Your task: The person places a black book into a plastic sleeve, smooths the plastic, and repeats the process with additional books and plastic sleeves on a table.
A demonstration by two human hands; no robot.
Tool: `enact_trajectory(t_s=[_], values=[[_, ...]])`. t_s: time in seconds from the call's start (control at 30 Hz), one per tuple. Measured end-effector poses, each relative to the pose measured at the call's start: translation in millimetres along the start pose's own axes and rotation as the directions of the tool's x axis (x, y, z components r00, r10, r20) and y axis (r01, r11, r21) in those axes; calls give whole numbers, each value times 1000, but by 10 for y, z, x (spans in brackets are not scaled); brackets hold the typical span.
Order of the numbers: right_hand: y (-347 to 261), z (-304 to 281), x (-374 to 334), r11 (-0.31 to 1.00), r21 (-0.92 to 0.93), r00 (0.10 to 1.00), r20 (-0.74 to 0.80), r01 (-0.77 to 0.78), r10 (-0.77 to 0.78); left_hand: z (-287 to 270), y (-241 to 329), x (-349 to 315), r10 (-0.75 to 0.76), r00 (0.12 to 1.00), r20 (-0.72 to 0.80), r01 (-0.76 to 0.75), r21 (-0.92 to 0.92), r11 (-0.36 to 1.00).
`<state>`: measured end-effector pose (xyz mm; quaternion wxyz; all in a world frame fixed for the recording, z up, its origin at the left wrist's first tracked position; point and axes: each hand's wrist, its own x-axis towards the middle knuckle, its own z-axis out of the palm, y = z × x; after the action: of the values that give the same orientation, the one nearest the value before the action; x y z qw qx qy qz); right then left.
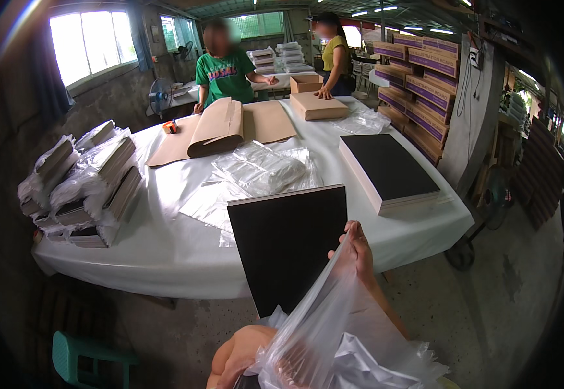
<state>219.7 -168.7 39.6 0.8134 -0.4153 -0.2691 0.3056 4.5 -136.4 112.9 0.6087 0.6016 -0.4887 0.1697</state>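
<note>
A stack of black boards stands tilted up at the table's near edge, its lower end partly inside a clear plastic bag. My right hand is closed on the bag's rim and pulls the film taut beside the boards' right edge. Low in the view, my left hand is closed on the bunched bag near the bottom of the boards; its fingers are partly covered by the film. Another black-topped board stack lies flat on the table to the right.
The white-covered table holds loose plastic bags, brown paper, a tape dispenser and bagged stacks. Two people stand across it, one touching a brown-wrapped package. Cartons rise at right; a green stool stands lower left.
</note>
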Motion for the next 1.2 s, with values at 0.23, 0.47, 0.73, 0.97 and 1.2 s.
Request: enact_trajectory(t_s=[0.23,0.47,0.73,0.97,1.2], values=[[-17,-54,118,821,352,846,464,-449,264,-39,14,-78,-46,999,-26,46,17,999],[-140,149,-264,901,23,516,826,-434,228,-142,8,-127,-105,993,-48,108,54,993],[41,48,-98,889,142,555,820,-435,141,-271,17,-114,-227,974,-18,228,70,971],[-73,159,-101,597,626,721,684,-501,-112,-332,10,-148,-434,901,-11,429,179,885],[-92,64,-96,524,562,588,798,-641,-137,-371,-210,-145,-750,656,-84,722,360,591]])
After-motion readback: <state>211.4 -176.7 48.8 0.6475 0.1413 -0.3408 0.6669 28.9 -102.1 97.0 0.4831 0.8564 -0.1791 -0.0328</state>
